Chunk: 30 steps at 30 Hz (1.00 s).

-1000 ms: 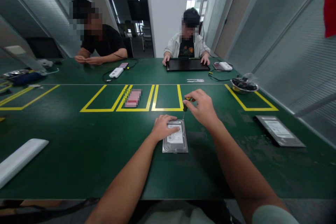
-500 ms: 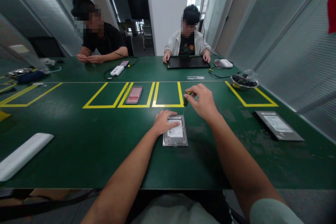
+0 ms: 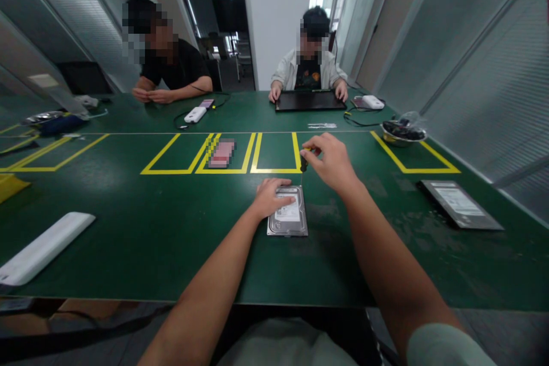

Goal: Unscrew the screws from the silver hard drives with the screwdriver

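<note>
A silver hard drive (image 3: 295, 223) with a white label lies flat on the green table in front of me. My left hand (image 3: 272, 197) holds it at its far left part, the thumb across the label and the fingers along the far edge. Above the far right corner, my right hand (image 3: 328, 157) pinches a small screwdriver (image 3: 304, 163) with a dark and yellow handle. The screwdriver stands nearly upright, its thin shaft reaching down to that corner. Whether the tip sits in a screw is too small to tell.
Another hard drive (image 3: 461, 204) lies to the right. Behind it stands a metal bowl (image 3: 403, 132) of dark items. A white elongated object (image 3: 47, 249) rests at left, and a pink phone-like object (image 3: 222, 153) lies within yellow tape. Across the table, one person holds a black panel (image 3: 311, 101); another sits left.
The view has shifted slightly. My left hand stays on the hard drive, and my right hand keeps the screwdriver at the same corner, its fingers slightly repositioned on the handle.
</note>
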Motion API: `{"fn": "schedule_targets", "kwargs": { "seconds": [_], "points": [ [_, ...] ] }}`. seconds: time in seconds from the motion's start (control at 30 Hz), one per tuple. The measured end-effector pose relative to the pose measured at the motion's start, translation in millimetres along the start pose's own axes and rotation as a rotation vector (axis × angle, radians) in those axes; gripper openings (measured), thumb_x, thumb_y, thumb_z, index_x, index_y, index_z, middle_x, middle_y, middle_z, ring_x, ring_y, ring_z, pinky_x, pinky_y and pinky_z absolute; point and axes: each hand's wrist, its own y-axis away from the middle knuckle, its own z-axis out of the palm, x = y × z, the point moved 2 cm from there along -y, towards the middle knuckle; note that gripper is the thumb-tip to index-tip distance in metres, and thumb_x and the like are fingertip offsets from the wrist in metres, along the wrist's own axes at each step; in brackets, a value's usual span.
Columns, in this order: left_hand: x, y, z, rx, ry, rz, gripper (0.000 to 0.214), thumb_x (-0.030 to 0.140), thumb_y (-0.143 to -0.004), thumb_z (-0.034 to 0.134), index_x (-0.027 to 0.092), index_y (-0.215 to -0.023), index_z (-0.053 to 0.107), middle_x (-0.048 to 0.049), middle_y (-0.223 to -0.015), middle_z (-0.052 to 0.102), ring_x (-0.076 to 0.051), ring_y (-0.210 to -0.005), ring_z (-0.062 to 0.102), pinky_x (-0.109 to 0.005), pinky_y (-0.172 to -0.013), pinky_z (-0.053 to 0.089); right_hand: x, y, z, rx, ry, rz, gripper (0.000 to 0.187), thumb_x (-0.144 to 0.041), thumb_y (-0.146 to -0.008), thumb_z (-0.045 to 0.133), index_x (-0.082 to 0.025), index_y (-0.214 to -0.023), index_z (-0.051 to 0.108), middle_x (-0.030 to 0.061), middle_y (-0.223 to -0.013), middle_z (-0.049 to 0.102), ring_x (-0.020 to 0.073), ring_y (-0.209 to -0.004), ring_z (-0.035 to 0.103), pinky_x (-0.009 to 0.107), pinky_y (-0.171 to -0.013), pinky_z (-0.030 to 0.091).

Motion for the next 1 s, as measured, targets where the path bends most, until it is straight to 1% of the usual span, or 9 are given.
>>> {"fn": "schedule_targets", "kwargs": {
  "seconds": [0.13,0.23,0.37,0.6,1.0],
  "points": [
    [-2,1,-0.9,0.048,0.034,0.017,0.057,0.046,-0.073,0.072,0.023,-0.124,0.061,-0.0039,-0.121,0.066,-0.028,-0.114,0.053,-0.042,-0.099,0.041,-5,0,0,-0.049,-0.01,-0.013,0.007,-0.026,-0.084,0.063,-0.02,-0.086,0.067,0.0029,-0.081,0.058,0.0167,-0.076,0.055,0.031,-0.072,0.042],
    [-3,1,-1.1,0.06,0.031,0.029,0.057,0.045,-0.072,0.073,0.023,-0.124,0.061,-0.0041,-0.121,0.066,-0.028,-0.112,0.054,-0.042,-0.098,0.042,-9,1,-1,-0.068,-0.005,-0.033,0.008,-0.026,-0.084,0.063,-0.019,-0.087,0.067,0.0032,-0.082,0.059,0.0168,-0.077,0.055,0.03,-0.071,0.041],
    [-3,-1,-0.7,0.051,0.025,0.025,0.057,0.045,-0.072,0.073,0.023,-0.123,0.062,-0.004,-0.121,0.066,-0.029,-0.112,0.054,-0.044,-0.099,0.041,-9,1,-1,-0.067,0.025,-0.028,0.01,-0.027,-0.084,0.063,-0.019,-0.088,0.068,0.0034,-0.082,0.059,0.0169,-0.077,0.055,0.03,-0.071,0.041],
    [-4,-3,-1.6,0.023,0.026,0.031,0.058,0.048,-0.072,0.072,0.023,-0.123,0.062,-0.005,-0.122,0.066,-0.03,-0.112,0.054,-0.045,-0.099,0.042,1,1,-4,-0.05,0.034,-0.036,0.011,-0.03,-0.084,0.062,-0.021,-0.086,0.067,0.0032,-0.081,0.06,0.0174,-0.073,0.054,0.032,-0.071,0.041],
    [-3,-2,-3.1,-0.004,0.021,0.014,0.061,0.048,-0.075,0.069,0.025,-0.13,0.054,-0.0042,-0.115,0.065,-0.028,-0.107,0.056,-0.044,-0.094,0.041,8,-1,-5,-0.055,0.07,-0.065,0.015,-0.029,-0.084,0.062,-0.018,-0.092,0.069,0.0052,-0.085,0.063,0.0176,-0.073,0.055,0.033,-0.072,0.041]
  ]
}}
